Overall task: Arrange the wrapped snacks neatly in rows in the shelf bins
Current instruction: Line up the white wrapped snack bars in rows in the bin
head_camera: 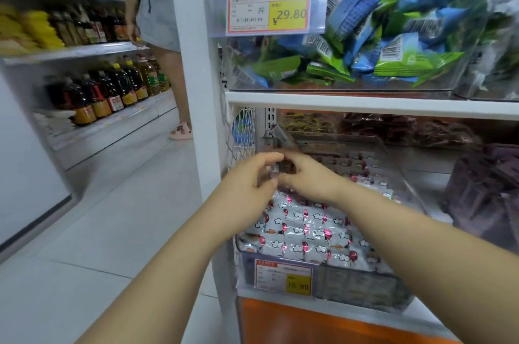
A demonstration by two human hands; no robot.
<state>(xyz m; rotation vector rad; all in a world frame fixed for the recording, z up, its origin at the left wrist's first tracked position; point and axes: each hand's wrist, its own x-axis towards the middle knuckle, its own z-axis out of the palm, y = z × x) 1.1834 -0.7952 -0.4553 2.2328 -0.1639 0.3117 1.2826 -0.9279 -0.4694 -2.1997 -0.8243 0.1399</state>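
Head view shows 2 hands close together above a clear bin (394, 168) on the lower shelf. The left hand (247, 183) and the right hand (311, 178) both pinch 1 small dark snack pack (285, 168) between them. Under them, white snack packs (309, 231) with clouds and pink balloons lie in rows in the bin. Its yellow price tag (297, 283) says 15.80. Blue and green packs (365, 57) fill the bin above.
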